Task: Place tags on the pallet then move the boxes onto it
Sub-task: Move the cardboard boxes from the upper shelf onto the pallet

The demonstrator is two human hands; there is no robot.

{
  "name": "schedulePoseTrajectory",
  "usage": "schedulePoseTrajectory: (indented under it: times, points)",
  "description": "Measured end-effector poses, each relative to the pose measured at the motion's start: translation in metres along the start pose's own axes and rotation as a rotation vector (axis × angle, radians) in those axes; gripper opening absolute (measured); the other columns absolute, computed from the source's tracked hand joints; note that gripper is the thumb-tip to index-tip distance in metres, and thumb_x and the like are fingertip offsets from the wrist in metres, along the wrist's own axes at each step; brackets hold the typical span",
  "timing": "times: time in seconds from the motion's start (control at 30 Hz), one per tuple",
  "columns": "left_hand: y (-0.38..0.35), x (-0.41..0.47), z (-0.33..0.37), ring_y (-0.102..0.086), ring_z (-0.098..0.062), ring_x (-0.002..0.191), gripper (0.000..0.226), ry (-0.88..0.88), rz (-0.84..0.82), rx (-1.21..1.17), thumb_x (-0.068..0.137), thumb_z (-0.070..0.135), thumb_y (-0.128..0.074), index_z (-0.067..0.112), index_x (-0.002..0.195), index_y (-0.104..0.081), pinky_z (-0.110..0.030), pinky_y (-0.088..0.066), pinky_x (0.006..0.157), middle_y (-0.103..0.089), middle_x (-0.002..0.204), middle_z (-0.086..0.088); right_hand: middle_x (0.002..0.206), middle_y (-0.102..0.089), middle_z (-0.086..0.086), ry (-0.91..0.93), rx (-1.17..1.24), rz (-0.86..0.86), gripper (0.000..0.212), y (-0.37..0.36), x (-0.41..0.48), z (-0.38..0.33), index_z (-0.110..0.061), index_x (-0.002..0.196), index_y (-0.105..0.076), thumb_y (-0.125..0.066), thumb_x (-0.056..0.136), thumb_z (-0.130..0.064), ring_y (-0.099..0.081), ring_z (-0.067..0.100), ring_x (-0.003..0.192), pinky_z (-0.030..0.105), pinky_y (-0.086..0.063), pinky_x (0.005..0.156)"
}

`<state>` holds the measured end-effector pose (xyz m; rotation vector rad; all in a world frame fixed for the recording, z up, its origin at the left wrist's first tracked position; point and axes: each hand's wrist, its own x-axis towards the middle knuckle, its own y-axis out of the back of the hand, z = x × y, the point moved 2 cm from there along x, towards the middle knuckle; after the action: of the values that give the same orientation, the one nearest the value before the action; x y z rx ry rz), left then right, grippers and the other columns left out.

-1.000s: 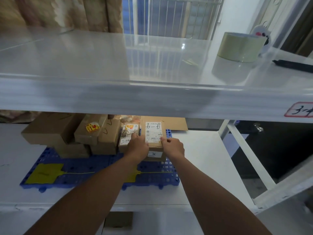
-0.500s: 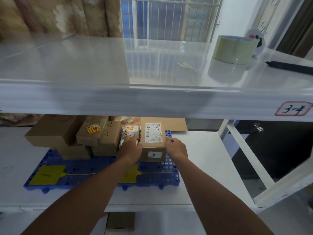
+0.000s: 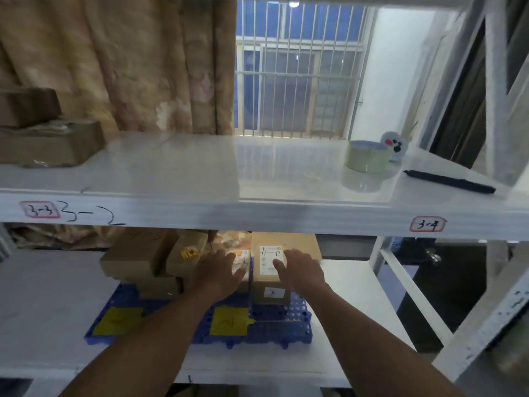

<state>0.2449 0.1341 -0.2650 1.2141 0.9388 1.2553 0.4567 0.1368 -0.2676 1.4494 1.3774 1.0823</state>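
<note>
A blue plastic pallet (image 3: pixel 296 325) lies on the lower white shelf. Two yellow tags rest on its front, one on the left (image 3: pixel 118 320) and one in the middle (image 3: pixel 230 320). A cardboard box with a white label (image 3: pixel 269 292) stands on the pallet's right part. Beside it sits a small labelled packet (image 3: pixel 240 260), and several brown boxes (image 3: pixel 134 255) are stacked to the left. My left hand (image 3: pixel 219 272) hovers over the packet with fingers spread. My right hand (image 3: pixel 302 269) lies flat over the labelled box's top right, fingers apart, not gripping.
The upper shelf (image 3: pixel 200 173) juts out just above my hands. It carries a tape roll (image 3: pixel 367 157), a white figurine (image 3: pixel 394 144), a black pen (image 3: pixel 449 181) and two brown boxes (image 3: pixel 45 141). A white shelf upright (image 3: pixel 492 310) slants at the right.
Both hands let go of the labelled box's sides and now lie spread over its top and the packet. The box stands on the pallet. The view has tilted upward.
</note>
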Motion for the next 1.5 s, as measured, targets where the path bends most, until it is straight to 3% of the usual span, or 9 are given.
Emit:
schedulePoseTrajectory:
  times: [0.17, 0.37, 0.5, 0.7, 0.9, 1.03, 1.2, 1.4, 1.5]
  points:
    - [0.058, -0.021, -0.05, -0.048, -0.03, 0.124, 0.067, -0.042, -0.024, 0.054, 0.085, 0.069, -0.019, 0.032, 0.132, -0.049, -0.047, -0.04, 0.102, -0.052, 0.14, -0.007, 0.163, -0.029, 0.006, 0.157, -0.131, 0.0, 0.063, 0.037, -0.026, -0.082, -0.022, 0.153, -0.035, -0.029, 0.102, -0.059, -0.032, 0.029, 0.146, 0.043, -0.03, 0.116]
    - [0.128, -0.079, -0.129, -0.048, -0.024, 0.128, 0.075, -0.081, 0.024, -0.107, 0.09, 0.073, -0.032, 0.028, 0.15, -0.034, -0.037, -0.04, 0.108, -0.041, 0.149, 0.005, 0.168, -0.016, 0.002, 0.184, -0.107, -0.018, 0.068, 0.058, -0.077, -0.192, -0.029, 0.159, -0.025, -0.028, 0.1, -0.064, -0.025, 0.027, 0.151, 0.041, -0.025, 0.119]
    - [0.153, -0.101, -0.197, -0.06, -0.022, 0.103, 0.109, -0.139, 0.028, -0.071, 0.062, 0.1, 0.003, 0.034, 0.132, -0.05, -0.04, -0.051, 0.09, -0.061, 0.128, 0.001, 0.167, -0.02, 0.002, 0.121, -0.114, -0.015, 0.076, 0.058, -0.118, -0.259, -0.028, 0.16, -0.016, -0.029, 0.097, -0.068, -0.028, 0.029, 0.15, 0.042, -0.029, 0.116]
    - [0.201, -0.158, -0.254, -0.05, -0.023, 0.129, 0.073, -0.173, 0.051, -0.068, 0.078, 0.084, -0.021, 0.047, 0.137, -0.044, -0.049, -0.038, 0.109, -0.051, 0.147, 0.005, 0.153, -0.046, 0.004, 0.086, -0.077, 0.028, 0.061, 0.073, -0.181, -0.352, -0.031, 0.151, -0.037, -0.035, 0.098, -0.061, -0.047, 0.031, 0.135, 0.045, -0.044, 0.1]
    - [0.245, -0.2, -0.288, -0.045, -0.025, 0.136, 0.076, -0.226, 0.152, -0.128, 0.081, 0.084, -0.029, 0.049, 0.148, -0.028, -0.048, -0.037, 0.112, -0.043, 0.154, 0.005, 0.14, -0.059, 0.001, 0.086, -0.032, 0.112, 0.056, 0.096, -0.231, -0.411, -0.034, 0.136, -0.054, -0.035, 0.095, -0.066, -0.056, 0.029, 0.124, 0.044, -0.049, 0.095]
    - [0.282, -0.234, -0.306, -0.049, -0.029, 0.129, 0.081, -0.206, 0.219, 0.014, 0.084, 0.083, -0.018, 0.031, 0.136, -0.051, -0.047, -0.035, 0.11, -0.053, 0.143, -0.004, 0.144, -0.055, 0.002, 0.078, -0.046, 0.147, 0.062, 0.113, -0.253, -0.444, -0.032, 0.142, -0.049, -0.03, 0.093, -0.066, -0.053, 0.03, 0.128, 0.047, -0.046, 0.101]
    - [0.307, -0.28, -0.338, -0.021, -0.028, 0.15, 0.073, -0.18, 0.175, 0.075, 0.096, 0.067, -0.029, 0.026, 0.156, -0.027, -0.046, -0.013, 0.123, -0.022, 0.165, -0.005, 0.157, -0.042, 0.005, 0.106, 0.014, 0.207, 0.063, 0.123, -0.299, -0.484, -0.025, 0.152, -0.039, -0.033, 0.1, -0.06, -0.04, 0.031, 0.141, 0.046, -0.036, 0.111]
    - [0.322, -0.312, -0.383, -0.036, -0.028, 0.14, 0.07, -0.137, 0.189, 0.098, 0.091, 0.071, -0.028, 0.028, 0.144, -0.043, -0.047, -0.026, 0.116, -0.04, 0.156, -0.004, 0.147, -0.051, 0.009, 0.11, 0.042, 0.238, 0.059, 0.105, -0.337, -0.52, -0.025, 0.147, -0.042, -0.034, 0.099, -0.06, -0.05, 0.033, 0.131, 0.045, -0.044, 0.1]
    - [0.331, -0.321, -0.401, -0.031, -0.028, 0.146, 0.075, -0.13, 0.207, 0.132, 0.092, 0.072, -0.028, 0.028, 0.153, -0.033, -0.046, -0.022, 0.12, -0.031, 0.161, -0.005, 0.148, -0.052, 0.007, 0.123, 0.054, 0.242, 0.059, 0.099, -0.348, -0.539, -0.028, 0.147, -0.041, -0.034, 0.099, -0.062, -0.051, 0.033, 0.13, 0.047, -0.045, 0.101]
